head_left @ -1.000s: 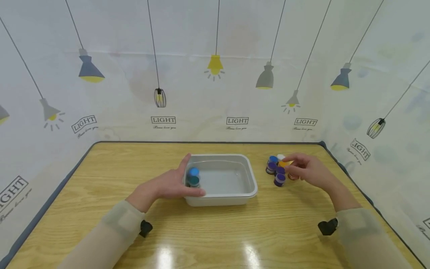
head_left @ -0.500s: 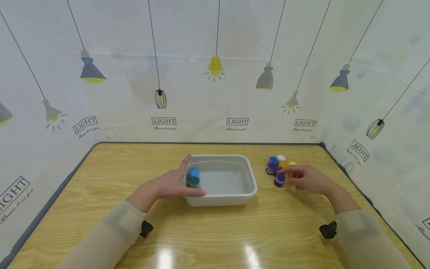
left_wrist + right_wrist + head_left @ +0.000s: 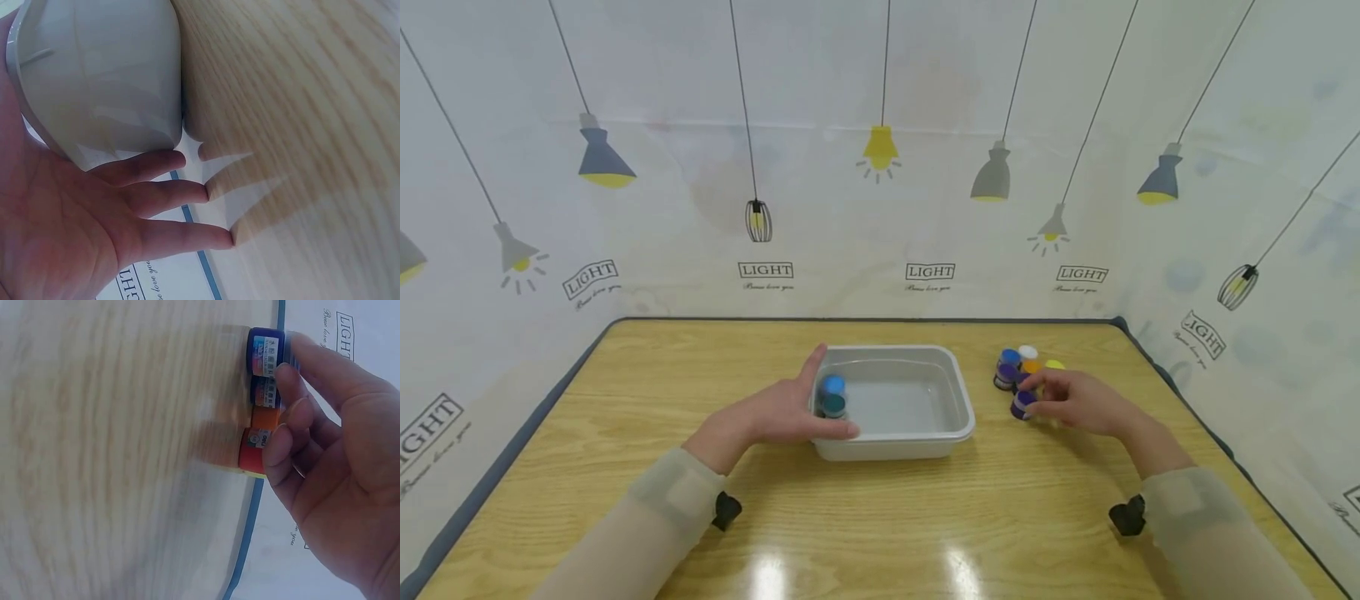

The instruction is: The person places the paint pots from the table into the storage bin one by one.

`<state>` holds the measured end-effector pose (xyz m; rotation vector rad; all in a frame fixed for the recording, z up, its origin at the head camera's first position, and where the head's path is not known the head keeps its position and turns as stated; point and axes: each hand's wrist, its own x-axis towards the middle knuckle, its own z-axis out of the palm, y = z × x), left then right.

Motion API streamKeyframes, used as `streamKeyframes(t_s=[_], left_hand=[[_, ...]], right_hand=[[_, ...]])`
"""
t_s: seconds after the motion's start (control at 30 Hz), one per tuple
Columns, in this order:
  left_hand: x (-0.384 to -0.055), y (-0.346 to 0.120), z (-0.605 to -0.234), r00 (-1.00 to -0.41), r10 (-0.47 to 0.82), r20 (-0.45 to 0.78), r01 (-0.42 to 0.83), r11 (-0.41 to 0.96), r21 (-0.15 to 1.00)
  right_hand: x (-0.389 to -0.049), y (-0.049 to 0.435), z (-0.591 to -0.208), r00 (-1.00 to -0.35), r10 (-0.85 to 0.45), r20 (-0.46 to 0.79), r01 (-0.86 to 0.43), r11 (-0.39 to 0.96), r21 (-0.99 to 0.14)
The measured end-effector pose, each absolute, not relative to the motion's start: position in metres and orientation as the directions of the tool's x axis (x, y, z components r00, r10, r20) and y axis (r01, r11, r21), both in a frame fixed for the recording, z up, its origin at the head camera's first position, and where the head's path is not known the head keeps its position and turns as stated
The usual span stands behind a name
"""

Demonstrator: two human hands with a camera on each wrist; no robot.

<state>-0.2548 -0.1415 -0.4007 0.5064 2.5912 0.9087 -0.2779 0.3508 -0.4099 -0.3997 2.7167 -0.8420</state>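
My left hand [image 3: 778, 408] spans the left end of a white plastic tub [image 3: 887, 451], thumb along the front rim and index finger at the back. In the left wrist view its other fingers lie straight beside the tub's outer wall. Two small paint jars stand inside at that end, one with a light blue lid [image 3: 832, 384], one with a dark teal lid [image 3: 833, 406]. To the tub's right, my right hand [image 3: 1086, 402] pinches a purple paint jar [image 3: 1021, 407] between thumb and fingers. The right wrist view shows its label; the fingers hide its lid.
Behind the held jar stand more paint jars: another purple jar [image 3: 1005, 377], a blue jar [image 3: 1009, 357], a white lid [image 3: 1027, 352], an orange lid [image 3: 1032, 365] and a yellow lid [image 3: 1055, 364]. A red jar [image 3: 251, 450] shows in the right wrist view. Printed cloth walls border the wooden table [image 3: 880, 517].
My right hand has come from the back of the jar group toward the front purple jar and now pinches it. The yellow lid has come into sight. My left hand has stayed at the tub.
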Motion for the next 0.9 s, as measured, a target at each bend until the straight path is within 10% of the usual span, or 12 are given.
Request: streamKeyframes(t_s=[0.9], left_hand=[[-0.255, -0.141, -0.399, -0.878, 0.435, -0.202, 0.217, 0.736, 0.642]], right_hand=[[-0.270, 0.337, -0.399, -0.922, -0.383, -0.060, -0.259, 0.724, -0.639]])
